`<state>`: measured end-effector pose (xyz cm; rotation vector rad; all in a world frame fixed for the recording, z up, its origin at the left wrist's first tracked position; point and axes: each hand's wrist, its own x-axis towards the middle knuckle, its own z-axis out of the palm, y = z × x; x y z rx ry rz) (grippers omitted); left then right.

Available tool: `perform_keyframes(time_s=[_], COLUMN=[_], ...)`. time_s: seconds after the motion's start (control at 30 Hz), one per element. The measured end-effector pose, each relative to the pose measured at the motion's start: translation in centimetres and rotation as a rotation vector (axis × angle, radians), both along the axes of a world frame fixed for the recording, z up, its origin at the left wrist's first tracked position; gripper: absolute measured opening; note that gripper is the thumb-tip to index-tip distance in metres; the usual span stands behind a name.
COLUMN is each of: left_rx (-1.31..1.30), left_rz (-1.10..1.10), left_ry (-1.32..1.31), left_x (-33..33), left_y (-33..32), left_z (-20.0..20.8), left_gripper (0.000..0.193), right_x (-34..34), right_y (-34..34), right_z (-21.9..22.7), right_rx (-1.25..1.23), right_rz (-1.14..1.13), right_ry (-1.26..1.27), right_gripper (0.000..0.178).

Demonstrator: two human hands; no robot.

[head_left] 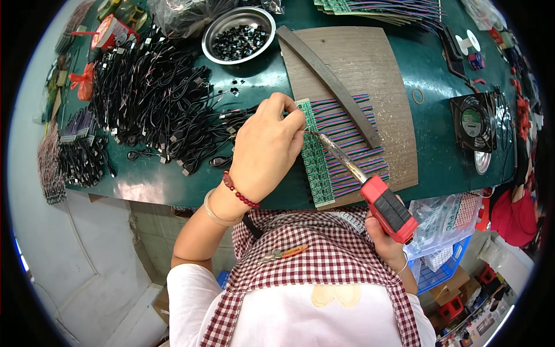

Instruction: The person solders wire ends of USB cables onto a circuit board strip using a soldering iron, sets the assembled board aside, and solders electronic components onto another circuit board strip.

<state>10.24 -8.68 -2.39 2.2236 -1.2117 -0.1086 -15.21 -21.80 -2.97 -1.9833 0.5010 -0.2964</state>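
My left hand is closed in a pinch at the left edge of a strip of green circuit boards. What its fingertips hold is hidden. Black cables run out beside that hand. My right hand grips a red and black soldering gun. Its metal tip reaches the boards close to my left fingertips. Rows of coloured wires stretch rightward from the boards. A dark bar lies slanted across those wires, on a brown wooden board.
A big heap of black cables covers the left of the green table. Behind it stands a metal bowl of small black parts. A black fan and a white spool are at the right. More wired boards lie at the far edge.
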Motion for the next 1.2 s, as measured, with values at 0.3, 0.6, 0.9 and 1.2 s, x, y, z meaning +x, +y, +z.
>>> perform_keyframes(time_s=[0.3, 0.6, 0.9, 1.2], left_rx=[0.026, 0.011, 0.329, 0.164], left_rz=[-0.016, 0.067, 0.211, 0.065], left_ry=[-0.029, -0.105, -0.072, 0.192], left_x=[0.0, -0.7, -0.6, -0.2], left_y=[0.0, 0.6, 8.8, 9.9], left_z=[0.4, 0.8, 0.4, 3.6], left_gripper=[0.011, 0.022, 0.027, 0.024], right_x=[-1.2, -1.2, -0.4, 0.6], right_y=[0.5, 0.4, -0.2, 0.0], right_z=[0.0, -0.4, -0.3, 1.1], right_rx=[0.211, 0.290, 0.275, 0.345], right_rz=[-0.174, -0.205, -0.217, -0.287], right_ry=[0.110, 0.013, -0.103, -0.198], right_gripper=[0.039, 0.028, 0.040, 0.040])
